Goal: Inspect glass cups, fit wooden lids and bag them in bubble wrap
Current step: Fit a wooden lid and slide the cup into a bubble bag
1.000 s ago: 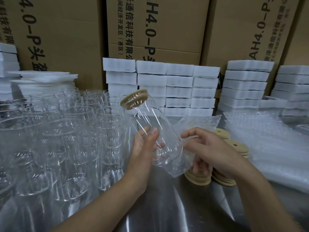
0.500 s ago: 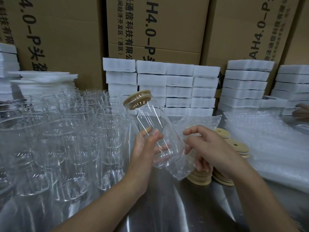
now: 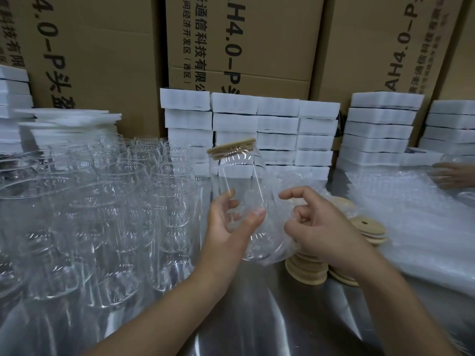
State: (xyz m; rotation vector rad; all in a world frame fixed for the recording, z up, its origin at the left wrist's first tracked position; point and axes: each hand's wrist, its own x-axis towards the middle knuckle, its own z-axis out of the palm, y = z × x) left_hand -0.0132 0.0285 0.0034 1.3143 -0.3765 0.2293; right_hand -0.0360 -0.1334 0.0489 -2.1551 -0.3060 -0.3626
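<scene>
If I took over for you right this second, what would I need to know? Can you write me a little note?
Left hand grips the glass cup, tilted, with its wooden lid on.
Right hand pinches the bubble wrap bag; only the cup's bottom looks to be inside.
Done: this cup is lidded.
Left: slide it fully into the bag, then do the bare cups on the left, using the lid stacks and spare bags on the right.
</scene>
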